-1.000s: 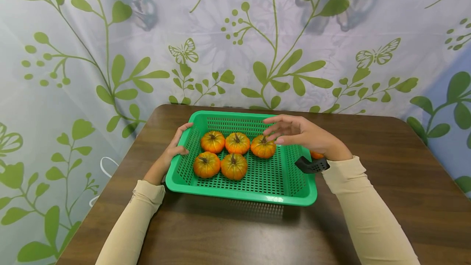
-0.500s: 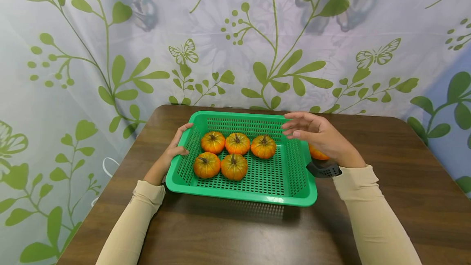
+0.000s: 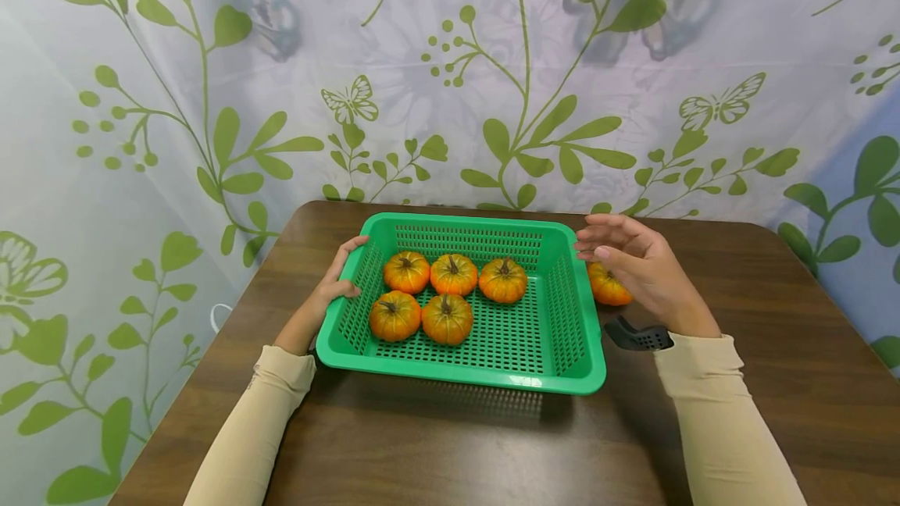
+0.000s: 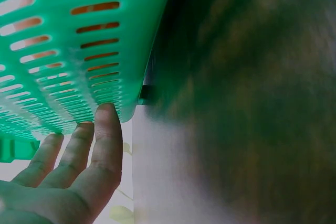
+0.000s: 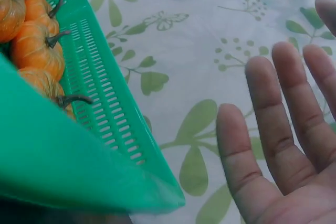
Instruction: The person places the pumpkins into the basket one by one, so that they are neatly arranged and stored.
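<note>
A green plastic basket point(image 3: 460, 381) with slotted walls holds several small orange pumpkins point(image 3: 447, 318), grouped toward its left side. My left hand point(image 3: 330, 278) holds the basket's left end, thumb over the rim. In the left wrist view, the fingers point(image 4: 105, 150) of that hand press against the outside of the slotted wall. Just past the basket's right rim is my right hand point(image 3: 647, 268), raised with nothing in it, its fingers spread in the right wrist view. Partly behind this hand, another pumpkin point(image 3: 608, 287) sits outside the basket on the right.
The brown wooden table point(image 3: 450, 451) extends in front of and to the right of the basket. Behind it hangs a leaf-patterned cloth point(image 3: 422, 45). A white cable loop point(image 3: 219, 315) shows beyond the table's left edge.
My right hand has moved right, from over the rightmost pumpkin in the basket to beyond the right rim, uncovering the pumpkin outside. The left hand and basket have stayed put.
</note>
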`<state>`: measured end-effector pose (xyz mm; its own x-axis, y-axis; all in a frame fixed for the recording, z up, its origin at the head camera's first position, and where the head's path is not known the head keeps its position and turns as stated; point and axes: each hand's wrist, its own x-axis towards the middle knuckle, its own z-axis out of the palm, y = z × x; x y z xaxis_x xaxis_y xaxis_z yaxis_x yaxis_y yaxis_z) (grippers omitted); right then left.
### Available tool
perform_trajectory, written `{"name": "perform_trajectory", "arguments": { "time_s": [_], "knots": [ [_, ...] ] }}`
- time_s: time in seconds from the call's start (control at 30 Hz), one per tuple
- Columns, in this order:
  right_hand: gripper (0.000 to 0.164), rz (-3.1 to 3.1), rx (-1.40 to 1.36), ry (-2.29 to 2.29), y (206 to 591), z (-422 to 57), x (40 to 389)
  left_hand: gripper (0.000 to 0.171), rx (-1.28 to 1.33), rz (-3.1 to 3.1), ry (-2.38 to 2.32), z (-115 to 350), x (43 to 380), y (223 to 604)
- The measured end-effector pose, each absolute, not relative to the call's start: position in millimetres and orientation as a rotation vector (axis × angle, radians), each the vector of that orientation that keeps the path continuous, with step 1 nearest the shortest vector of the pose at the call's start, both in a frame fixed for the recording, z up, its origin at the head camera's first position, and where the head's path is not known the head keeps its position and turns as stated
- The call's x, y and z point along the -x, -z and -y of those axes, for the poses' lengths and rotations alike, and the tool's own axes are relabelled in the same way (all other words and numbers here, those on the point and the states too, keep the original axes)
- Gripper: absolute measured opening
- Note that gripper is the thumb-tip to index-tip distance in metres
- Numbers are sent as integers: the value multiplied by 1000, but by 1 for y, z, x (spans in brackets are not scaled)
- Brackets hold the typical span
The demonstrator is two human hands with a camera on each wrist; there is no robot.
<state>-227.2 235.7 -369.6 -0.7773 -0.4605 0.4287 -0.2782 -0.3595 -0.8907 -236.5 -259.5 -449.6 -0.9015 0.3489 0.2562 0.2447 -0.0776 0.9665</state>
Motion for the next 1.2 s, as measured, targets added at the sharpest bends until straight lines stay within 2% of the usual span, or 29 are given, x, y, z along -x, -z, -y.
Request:
{"name": "perform_trajectory", "arguments": {
  "time_s": [0.37,0.77,1.2],
  "knots": [
    [39,-1596,944,2627,379,-243,218,94,-695,-2056,-2190,258,236,449],
    [38,-1996,651,2976,403,-242,223,95,-663,-2079,-2157,258,237,449],
    [47,-2525,125,2760,433,-250,228,92,-675,-2071,-2151,259,235,448]
  ]
}}
